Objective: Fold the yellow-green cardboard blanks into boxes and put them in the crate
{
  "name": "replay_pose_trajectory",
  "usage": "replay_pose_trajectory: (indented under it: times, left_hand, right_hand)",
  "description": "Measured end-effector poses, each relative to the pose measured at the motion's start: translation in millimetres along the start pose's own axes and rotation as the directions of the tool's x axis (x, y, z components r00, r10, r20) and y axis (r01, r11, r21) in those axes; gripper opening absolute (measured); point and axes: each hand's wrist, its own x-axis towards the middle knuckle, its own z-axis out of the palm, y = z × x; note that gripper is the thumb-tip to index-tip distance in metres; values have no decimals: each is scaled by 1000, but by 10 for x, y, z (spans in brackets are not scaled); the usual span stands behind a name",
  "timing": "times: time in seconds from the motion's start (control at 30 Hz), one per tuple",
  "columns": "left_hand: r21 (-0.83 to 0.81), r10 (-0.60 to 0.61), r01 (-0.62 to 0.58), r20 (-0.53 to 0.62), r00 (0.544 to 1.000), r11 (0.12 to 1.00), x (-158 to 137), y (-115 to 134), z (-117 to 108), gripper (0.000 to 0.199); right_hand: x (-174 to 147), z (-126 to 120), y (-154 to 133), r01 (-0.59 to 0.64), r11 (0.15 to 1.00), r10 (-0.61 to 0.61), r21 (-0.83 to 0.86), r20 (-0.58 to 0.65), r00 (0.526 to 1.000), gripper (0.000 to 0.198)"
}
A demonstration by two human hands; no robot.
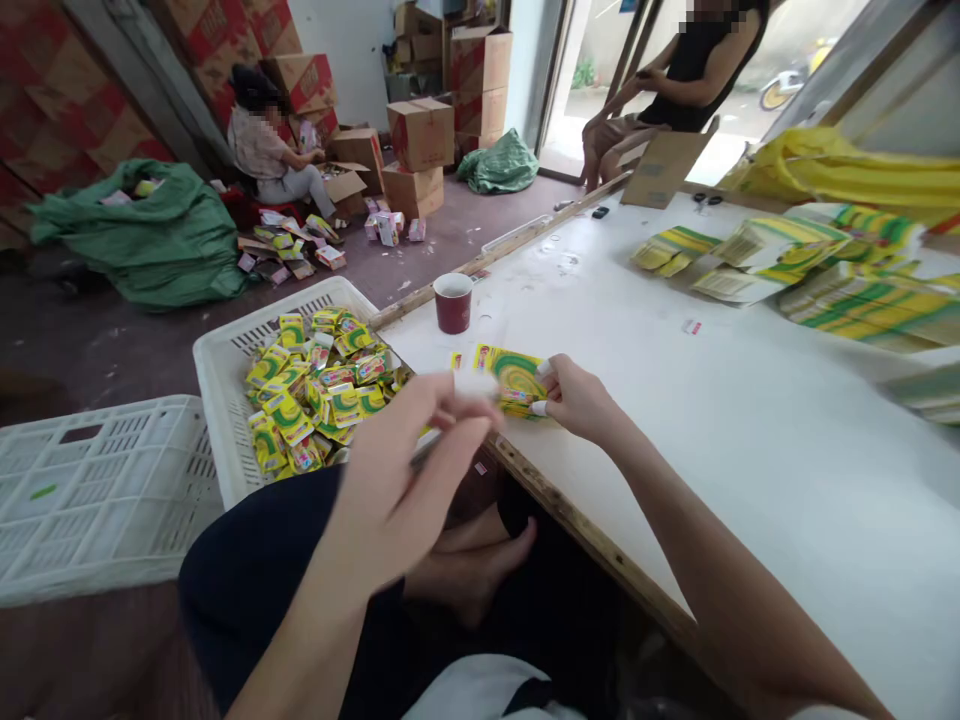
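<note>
My right hand [581, 400] reaches over the table's near edge, white covers on its thumb and fingertip. It pinches the right end of a yellow-and-green small carton [510, 372] that looks flat. Left of it, my left hand [420, 465] is raised in front of the carton's left side. Its fingers are bent, with white on a fingertip, but motion smears them, so any grip is unclear. Beside my left knee, a white plastic crate [217, 400] holds many small yellow-and-green boxes [289, 415].
A dark red paper cup [453, 305] stands on the white table [720, 440] with its wooden edge. Flat printed cartons [877, 300] are stacked at right. An overturned white crate [97, 500] lies left. Two people sit farther off, near cardboard boxes [420, 135] and a green sack [150, 235].
</note>
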Motion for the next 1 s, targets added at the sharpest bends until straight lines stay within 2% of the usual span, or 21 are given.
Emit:
replay_pose_trajectory:
  times: [0.03,0.07,0.13,0.2,0.27,0.33,0.4,0.47,0.53,0.6,0.63,0.67,0.7,0.77,0.8,0.83,0.87,0.9,0.93,1.0]
  left_hand:
    - [32,-1,-1,40,999,999,118,-64,49,50]
    - [151,12,-27,95,995,988,246,-134,118,60]
    - [382,-4,-108,282,959,918,514,-281,301,89]
    - [542,-73,-221,469,880,811,768,-420,499,109]
    - [612,-152,-344,613,775,712,982,-538,663,118]
    - [607,-215,-435,713,667,666,1145,-635,773,119]
    - [559,-235,-485,782,577,672,1259,-716,832,107]
    - [521,-218,-497,810,545,694,1330,-784,861,89]
    - [508,-196,-481,805,559,715,1359,-836,868,78]
    - [494,-160,-445,783,601,747,1341,-861,848,83]
    - [478,-126,-416,759,638,774,1309,-859,825,90]
    - [453,-78,-378,717,693,808,1258,-848,795,98]
    - [420,-17,-327,636,772,846,1184,-826,759,105]
    - [300,85,-196,344,935,934,966,-760,687,111]
    - [204,90,-118,145,985,972,826,-721,661,110]
    - [68,48,-45,-42,998,997,674,-679,644,108]
    - [-105,-30,12,-171,985,994,519,-638,638,107]
    - [-288,-121,52,-230,966,956,370,-597,641,106]
    - [-473,-221,84,-242,945,877,235,-558,647,104]
    - [-758,-427,160,-169,888,633,26,-486,645,93]
  right_hand:
    - [7,-6,-7,-13,1000,12,11,11,1000,37]
    - [14,-13,-13,-25,1000,25,19,20,999,38]
    - [30,-28,-18,-48,998,47,32,41,998,37]
    - [46,-40,-14,-61,997,58,46,67,996,36]
    - [57,-50,-6,-69,995,63,68,88,994,35]
    - [62,-57,0,-78,992,68,95,101,993,35]
    - [65,-59,2,-92,988,79,124,106,991,34]
    - [70,-53,3,-106,983,91,151,99,991,32]
    - [78,-39,8,-114,978,101,173,82,992,29]
    - [85,-27,21,-114,975,105,192,56,993,24]
    - [88,-28,29,-112,973,106,202,40,994,22]
    - [87,-38,34,-110,971,107,213,23,994,21]
    - [82,-58,34,-109,969,110,223,5,994,20]
    - [51,-129,0,-109,963,121,246,-34,992,19]
    - [21,-173,-42,-101,960,118,260,-52,992,19]
    - [-19,-215,-104,-81,959,104,272,-70,992,19]
    - [-69,-249,-187,-49,959,76,280,-85,994,20]
    - [-128,-266,-287,-5,960,32,281,-93,995,21]
    - [-195,-262,-401,47,960,-22,275,-94,995,23]
    - [-344,-180,-639,150,955,-139,255,-63,988,24]
